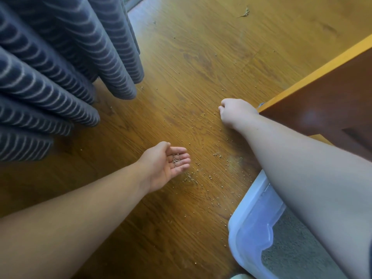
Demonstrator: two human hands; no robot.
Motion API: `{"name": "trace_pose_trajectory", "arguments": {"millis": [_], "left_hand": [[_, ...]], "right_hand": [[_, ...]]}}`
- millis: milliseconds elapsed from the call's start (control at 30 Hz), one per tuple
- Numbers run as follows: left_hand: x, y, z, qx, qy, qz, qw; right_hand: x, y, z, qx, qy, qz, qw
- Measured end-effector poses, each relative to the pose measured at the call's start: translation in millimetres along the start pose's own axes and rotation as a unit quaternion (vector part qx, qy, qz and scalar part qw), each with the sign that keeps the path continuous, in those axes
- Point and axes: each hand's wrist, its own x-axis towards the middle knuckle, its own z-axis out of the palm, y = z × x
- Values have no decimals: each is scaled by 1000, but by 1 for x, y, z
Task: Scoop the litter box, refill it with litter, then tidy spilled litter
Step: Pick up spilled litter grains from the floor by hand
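My left hand [167,164] is open, palm up, holding litter bits [175,159]. My right hand [235,113] has bunched fingers; I cannot tell if they hold anything. The spilled litter [190,176] lies nearest my left hand.

Curtain [60,67]: far left, hanging over the floor [201,57]
Cabinet [332,101]: right, its corner just beside the right hand [233,111]
Litter box [251,218]: near right, under the right forearm
Spilled litter [201,176]: on the floor, between both hands, left of the litter box
Left hand [167,162]: palm up, left of the spill, grains [175,158] lying in it
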Motion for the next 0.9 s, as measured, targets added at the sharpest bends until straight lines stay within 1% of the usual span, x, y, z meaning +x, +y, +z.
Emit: {"name": "trace_pose_trajectory", "arguments": {"millis": [100, 233, 300, 567, 833, 900], "left_hand": [[-3, 2, -6, 0, 1, 2, 1000], [-6, 6, -11, 3, 6, 5, 1000], [-7, 7, -13, 2, 10, 4, 1000], [-7, 10, -11, -4, 9, 5, 1000], [-11, 12, -14, 4, 3, 13, 1000], [-13, 13, -16, 7, 3, 16, 1000]], "right_hand": [[4, -6, 0, -17, -9, 1, 1000], [4, -15, -7, -103, -35, -4, 994], [4, -20, -11, -120, -48, -3, 992], [-9, -15, -1, -57, -33, -46, 997], [-11, -29, -8, -120, -46, -29, 991], [-12, -32, -9, -117, -45, -25, 992]]}}
